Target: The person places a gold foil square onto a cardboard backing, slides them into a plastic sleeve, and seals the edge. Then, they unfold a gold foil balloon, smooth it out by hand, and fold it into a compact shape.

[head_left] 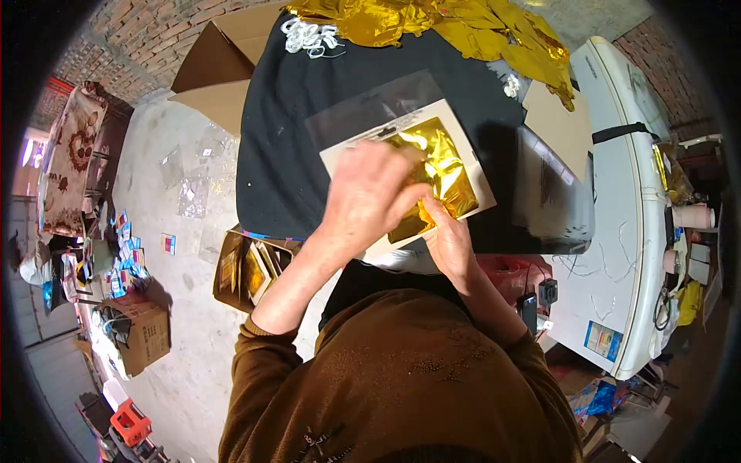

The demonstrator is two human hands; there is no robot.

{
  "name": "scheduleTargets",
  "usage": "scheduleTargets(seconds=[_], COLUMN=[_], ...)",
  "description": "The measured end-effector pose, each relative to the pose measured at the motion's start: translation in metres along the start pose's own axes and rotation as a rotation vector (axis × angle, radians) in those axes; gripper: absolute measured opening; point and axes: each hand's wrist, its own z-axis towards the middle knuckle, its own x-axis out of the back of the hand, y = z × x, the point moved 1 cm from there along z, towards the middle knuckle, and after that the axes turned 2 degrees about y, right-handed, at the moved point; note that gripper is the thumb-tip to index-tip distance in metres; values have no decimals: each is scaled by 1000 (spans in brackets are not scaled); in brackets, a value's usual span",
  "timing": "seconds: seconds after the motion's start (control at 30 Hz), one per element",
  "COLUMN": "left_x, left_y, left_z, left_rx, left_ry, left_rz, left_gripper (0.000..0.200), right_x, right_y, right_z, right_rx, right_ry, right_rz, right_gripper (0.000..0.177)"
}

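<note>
A folded gold foil balloon (451,166) lies on a pale card (480,179), with a clear plastic sleeve (409,91) sticking out past the card's far edge. My right hand (449,243) grips the near edge of the foil, thumb on top; its other fingers are mostly hidden. Over the left part of the card is my left hand (363,193), its fingers bent and blurred by motion. Its thumb reaches to the foil beside my right thumb. Whether the left fingers pinch anything is hidden.
More gold foil balloons (494,35) and white coiled strips (309,37) lie at the far side of the black-covered table (278,162). Clear sleeves (540,185) and cards (557,123) are stacked at right, beside a white freezer (617,231). An open box (231,282) holds packed cards.
</note>
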Motion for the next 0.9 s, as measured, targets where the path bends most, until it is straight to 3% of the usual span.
scheduleTargets(seconds=[0.03,0.1,0.17,0.23,0.3,0.43,0.57,0.67,0.73,0.9], left_x=[12,17,6,-1,-10,-14,-17,-19,-15,-14], left_y=[-1,-13,-33,-36,-25,4,0,-1,4,8], left_z=[2,-11,-32,-43,-49,-46,-50,-55,-53,-67], left_rx=[5,217,576,838,849,932,954,968,991,1034], left_ry=[114,377,539,491,369,318,278,276,299,367], left_rz=[22,-2,-530,-1033,-1300,-1433,-1432,-1453,-1501,-1515], left_gripper=[40,48,54,65,68,69,61,49,35,32], right_x=[-5,-12,-16,-22,-22,-38,-33,-48,-53,-54], right_y=[-6,-14,-19,-19,-14,-11,-13,-11,-7,-1], right_z=[4,11,17,25,35,39,39,39,39,37], right_rx=[5,25,51,75,131,106,34,223,215,196], right_ry=[20,58,89,94,43,59,-40,71,81,93], right_rz=[-3,0,11,19,25,49,-28,-101,-73,-53], right_gripper=[36,36,36,36,36,35,31,31,31,34])
